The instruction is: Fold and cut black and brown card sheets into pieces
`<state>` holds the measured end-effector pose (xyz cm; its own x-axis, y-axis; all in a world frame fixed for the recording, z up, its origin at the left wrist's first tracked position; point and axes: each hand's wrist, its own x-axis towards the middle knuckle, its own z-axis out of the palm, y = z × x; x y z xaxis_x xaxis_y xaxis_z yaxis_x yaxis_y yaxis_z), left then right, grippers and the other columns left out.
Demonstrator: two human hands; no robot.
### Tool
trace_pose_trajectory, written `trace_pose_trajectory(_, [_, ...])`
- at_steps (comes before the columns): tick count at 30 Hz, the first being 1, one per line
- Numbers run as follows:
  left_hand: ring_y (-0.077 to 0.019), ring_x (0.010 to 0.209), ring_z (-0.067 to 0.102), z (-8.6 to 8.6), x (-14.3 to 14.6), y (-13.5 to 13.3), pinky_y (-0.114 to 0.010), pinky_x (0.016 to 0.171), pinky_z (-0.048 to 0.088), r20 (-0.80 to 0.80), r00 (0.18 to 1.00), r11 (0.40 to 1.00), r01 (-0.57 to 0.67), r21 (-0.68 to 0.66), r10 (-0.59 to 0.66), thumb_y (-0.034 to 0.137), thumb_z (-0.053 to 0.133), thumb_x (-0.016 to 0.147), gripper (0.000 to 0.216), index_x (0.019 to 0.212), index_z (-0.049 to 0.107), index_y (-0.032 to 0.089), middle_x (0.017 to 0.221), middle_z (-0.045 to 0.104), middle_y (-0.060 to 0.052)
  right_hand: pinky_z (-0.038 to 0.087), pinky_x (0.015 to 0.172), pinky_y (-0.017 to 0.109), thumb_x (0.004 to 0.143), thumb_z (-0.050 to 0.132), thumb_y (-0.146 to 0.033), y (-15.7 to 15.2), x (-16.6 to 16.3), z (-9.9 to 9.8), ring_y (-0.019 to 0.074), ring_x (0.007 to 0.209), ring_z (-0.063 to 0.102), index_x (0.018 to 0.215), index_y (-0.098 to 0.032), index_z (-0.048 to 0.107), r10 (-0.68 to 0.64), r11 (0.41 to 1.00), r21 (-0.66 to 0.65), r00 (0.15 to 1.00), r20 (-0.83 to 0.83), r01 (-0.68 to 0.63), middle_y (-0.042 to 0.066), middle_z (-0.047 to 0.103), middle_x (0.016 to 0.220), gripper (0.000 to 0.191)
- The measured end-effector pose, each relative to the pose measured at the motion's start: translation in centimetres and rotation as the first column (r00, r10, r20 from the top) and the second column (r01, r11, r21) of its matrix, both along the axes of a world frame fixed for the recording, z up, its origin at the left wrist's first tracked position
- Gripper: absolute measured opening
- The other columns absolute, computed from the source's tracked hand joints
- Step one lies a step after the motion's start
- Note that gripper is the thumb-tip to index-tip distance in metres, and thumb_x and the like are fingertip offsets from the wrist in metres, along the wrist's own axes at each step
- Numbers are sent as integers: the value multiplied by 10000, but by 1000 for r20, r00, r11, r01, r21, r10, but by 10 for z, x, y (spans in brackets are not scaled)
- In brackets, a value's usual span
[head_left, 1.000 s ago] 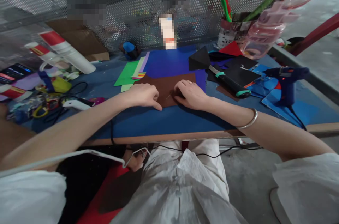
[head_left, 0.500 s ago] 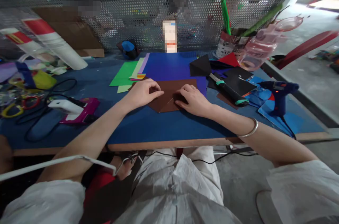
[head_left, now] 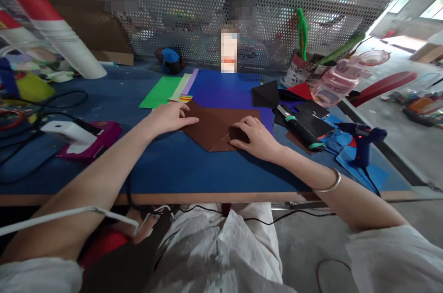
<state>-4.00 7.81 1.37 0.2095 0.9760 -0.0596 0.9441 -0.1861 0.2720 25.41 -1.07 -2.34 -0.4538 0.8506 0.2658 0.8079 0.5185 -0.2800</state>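
A sheet of brown paper [head_left: 211,129] lies on the blue tabletop in front of me, with a pale crease or line near its front corner. My left hand [head_left: 170,116] rests at the paper's left edge, thumb and fingers apart. Bent over the right part of the sheet is my right hand [head_left: 255,138], its fingertips touching the paper and its thumb apart from the fingers. Behind the brown sheet lie blue paper [head_left: 221,87] and green paper [head_left: 162,91].
To the right are a utility knife [head_left: 301,130], black paper pieces [head_left: 266,94], a blue glue gun [head_left: 362,138] and a pink bottle [head_left: 334,83]. A purple power strip [head_left: 107,134] with a white plug and cables lies left. A phone [head_left: 229,50] leans on the mesh panel.
My left hand has slid left, away from my right hand, uncovering more of the brown paper's left part. The right hand stays on the sheet. The camera view has shifted slightly.
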Motion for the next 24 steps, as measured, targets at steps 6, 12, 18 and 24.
trace_pose_trajectory(6, [-436, 1303, 610, -14, -6, 4, -517, 1067, 512, -47, 998, 989, 48, 137, -42, 633, 691, 832, 729, 1355, 626, 129, 1340, 661, -227, 504, 1008, 523, 976, 676, -451, 1, 1, 0, 340, 1120, 613, 1334, -155, 670, 15, 1000, -1, 1000, -19, -15, 168, 638, 1221, 465])
trace_pose_trajectory(12, [-433, 1340, 579, -22, 6, 1, -534, 1134, 467, 50, 981, 961, 170, 217, -185, 603, 735, 816, 738, 1361, 629, 116, 1408, 637, -230, 501, 1010, 503, 945, 716, -380, 1, -1, 1, 317, 1126, 625, 1240, -171, 674, 25, 999, -31, 995, -97, -28, 146, 657, 1208, 364])
trace_pose_trajectory(18, [-373, 1394, 541, -23, 27, -18, -520, 1206, 417, 141, 899, 876, 351, 331, -414, 636, 659, 891, 654, 1350, 649, 170, 1472, 596, -171, 514, 985, 502, 927, 721, -338, 1, -1, 2, 325, 1162, 620, 1321, -170, 618, -2, 996, -84, 990, -138, -9, 156, 666, 1246, 441])
trace_pose_trajectory(24, [-325, 1374, 577, -22, 37, -28, -511, 1210, 427, 178, 820, 811, 459, 363, -544, 459, 534, 998, 446, 1309, 681, 174, 1463, 632, -154, 511, 1018, 491, 892, 759, -248, -1, -3, 5, 318, 1191, 628, 1425, -117, 565, -28, 992, -124, 985, -169, 7, 169, 686, 1265, 582])
